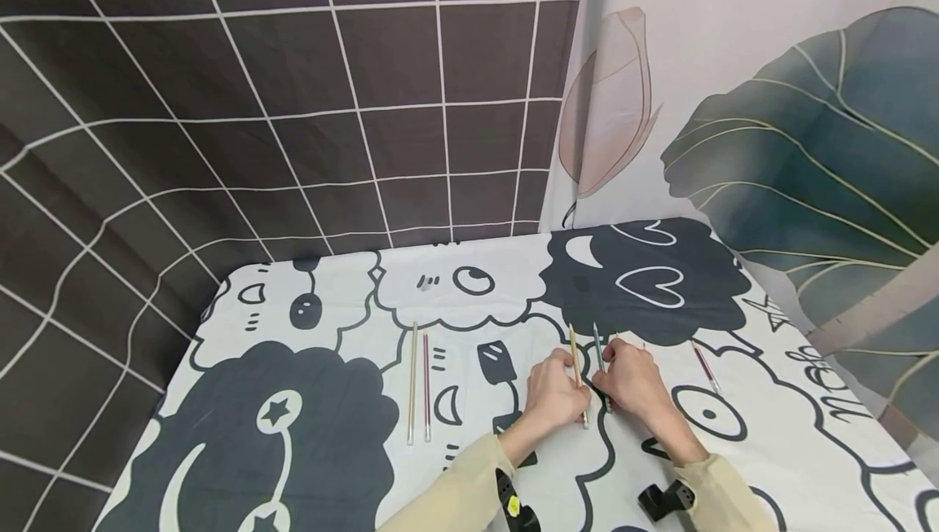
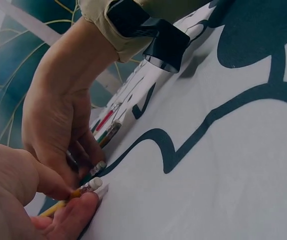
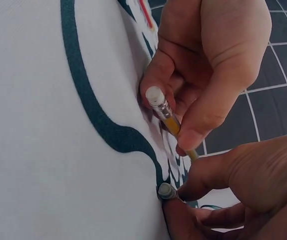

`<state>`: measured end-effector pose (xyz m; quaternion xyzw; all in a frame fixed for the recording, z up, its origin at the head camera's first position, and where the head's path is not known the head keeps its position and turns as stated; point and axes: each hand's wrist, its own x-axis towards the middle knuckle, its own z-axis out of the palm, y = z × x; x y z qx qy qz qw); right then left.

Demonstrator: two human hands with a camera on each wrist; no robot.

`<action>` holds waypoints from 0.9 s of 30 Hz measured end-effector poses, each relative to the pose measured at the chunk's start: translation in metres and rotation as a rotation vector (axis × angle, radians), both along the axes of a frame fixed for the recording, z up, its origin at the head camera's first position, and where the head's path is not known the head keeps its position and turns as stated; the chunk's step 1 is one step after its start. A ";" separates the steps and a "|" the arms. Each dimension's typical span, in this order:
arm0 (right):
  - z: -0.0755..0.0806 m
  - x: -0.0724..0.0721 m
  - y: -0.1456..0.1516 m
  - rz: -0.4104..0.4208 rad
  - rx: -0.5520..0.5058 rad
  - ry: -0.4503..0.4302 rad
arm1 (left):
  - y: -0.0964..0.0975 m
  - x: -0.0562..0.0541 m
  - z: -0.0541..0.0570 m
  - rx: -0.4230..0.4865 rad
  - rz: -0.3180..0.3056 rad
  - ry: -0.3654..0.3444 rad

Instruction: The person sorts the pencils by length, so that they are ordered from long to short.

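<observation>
The yellow pencil (image 1: 575,359) sits between your left thumb and fingers, its eraser end toward you; your left hand (image 1: 552,392) closes on it in a narrow pinch near that end, probably because a slim shaft is easiest to control there. Just right of that grip, the green pencil (image 1: 598,346) is pinched as tightly by your right hand (image 1: 632,377), with its butt also toward you; the two shafts run nearly side by side, apart, which suggests you want to govern each one separately. Whether either shaft is wholly off the cloth (image 2: 208,195), you cannot tell from these views. Just beyond the right grip, a dark pencil (image 2: 110,133) lies partly hidden by that hand. Farther right, a red pencil (image 1: 706,367) lies slanted, well apart from your fingers. Well to the left of both grips, a gold pencil (image 1: 412,385) and a second red pencil (image 1: 427,389) lie close and almost parallel, seemingly so each can be picked out singly. The cloth spreads under everything, and beyond your grips rise a checked sheet (image 1: 293,68) and a leaf-print hanging (image 1: 829,149).
</observation>
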<state>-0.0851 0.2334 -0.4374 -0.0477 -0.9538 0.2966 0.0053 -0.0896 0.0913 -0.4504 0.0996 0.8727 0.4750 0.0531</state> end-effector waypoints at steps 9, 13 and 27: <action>0.002 -0.001 -0.004 0.017 0.022 -0.015 | -0.012 0.001 0.004 0.135 -0.017 -0.088; 0.002 0.000 -0.004 0.012 0.015 -0.017 | -0.016 0.001 0.005 0.143 -0.011 -0.098; 0.011 0.003 -0.003 0.032 -0.250 -0.021 | -0.031 -0.003 0.010 0.185 -0.017 -0.141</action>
